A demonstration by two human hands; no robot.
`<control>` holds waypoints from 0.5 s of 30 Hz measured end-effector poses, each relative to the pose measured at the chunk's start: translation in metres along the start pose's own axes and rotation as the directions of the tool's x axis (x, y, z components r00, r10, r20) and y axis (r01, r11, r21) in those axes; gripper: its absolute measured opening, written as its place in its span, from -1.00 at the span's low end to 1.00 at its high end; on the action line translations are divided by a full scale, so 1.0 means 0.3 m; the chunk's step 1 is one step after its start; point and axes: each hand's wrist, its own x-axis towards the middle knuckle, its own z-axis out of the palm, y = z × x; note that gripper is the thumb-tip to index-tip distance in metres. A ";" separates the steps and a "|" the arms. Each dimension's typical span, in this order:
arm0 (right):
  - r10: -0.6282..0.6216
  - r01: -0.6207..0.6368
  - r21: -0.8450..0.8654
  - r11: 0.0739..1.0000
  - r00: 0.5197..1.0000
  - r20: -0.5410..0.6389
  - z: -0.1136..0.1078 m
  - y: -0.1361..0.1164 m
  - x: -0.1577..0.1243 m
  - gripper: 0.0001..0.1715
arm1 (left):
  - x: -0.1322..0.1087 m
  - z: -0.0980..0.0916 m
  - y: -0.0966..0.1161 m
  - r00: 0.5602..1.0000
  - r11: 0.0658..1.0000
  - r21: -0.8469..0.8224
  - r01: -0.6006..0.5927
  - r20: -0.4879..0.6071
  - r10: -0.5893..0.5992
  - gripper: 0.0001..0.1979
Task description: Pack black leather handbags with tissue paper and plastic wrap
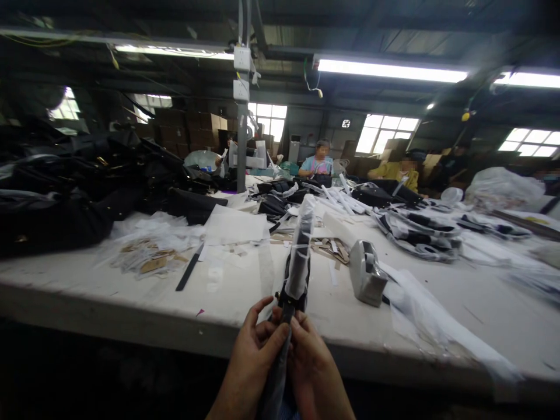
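My left hand [251, 350] and my right hand [312, 359] are side by side at the near table edge, both closed around the lower end of a long black strap [298, 274]. The strap points away from me over the table. Its far part is wrapped in thin white plastic film. A small metal fitting shows just above my fingers.
A grey tape dispenser [366, 273] stands right of the strap. A black ruler [190, 268] lies at the left beside cardboard scraps. Black bags [65, 192] are heaped at far left, wrapped straps and plastic sheets at the right. Two people sit at the far side.
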 end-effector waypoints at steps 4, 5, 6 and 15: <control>-0.128 0.141 -0.226 0.964 0.989 0.073 -0.013 -0.017 0.001 -0.58 | -0.005 -0.004 -0.004 0.997 0.999 0.024 -0.048 -0.065 0.049 -0.14; -0.144 0.170 -0.314 0.934 0.984 0.104 -0.014 -0.027 0.000 -0.59 | -0.008 -0.004 -0.004 0.996 0.998 0.034 -0.047 -0.072 0.049 -0.13; -0.157 0.199 -0.427 0.882 0.979 0.132 -0.016 -0.040 -0.003 -0.60 | -0.011 -0.004 -0.002 0.997 0.998 0.049 -0.037 -0.072 0.040 -0.14; -0.405 0.277 -0.883 0.378 0.908 0.111 -0.133 -0.226 -0.023 -0.60 | -0.009 -0.040 0.004 0.992 0.873 0.471 -0.128 0.047 0.120 -0.57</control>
